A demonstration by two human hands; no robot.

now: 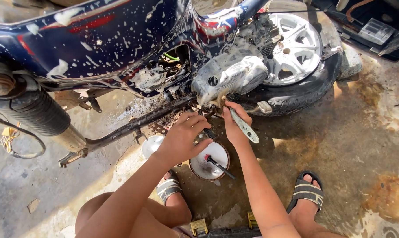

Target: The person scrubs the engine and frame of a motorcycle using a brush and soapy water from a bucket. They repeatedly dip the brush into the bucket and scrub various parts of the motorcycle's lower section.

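Right hand (234, 125): gripping brush (243, 125), bristles far, touching engine case (230, 77).
Left hand (182, 139): fingers curled loosely on chain (206, 128), just left.

No packages, labels, signs or screens are visible.

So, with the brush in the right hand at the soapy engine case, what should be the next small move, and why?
Probably a short scrubbing stroke under the engine case. The right hand holds the brush with its head up at the case's lower edge, where foam and brown grime show. The left hand rests beside the chain area, steadying.
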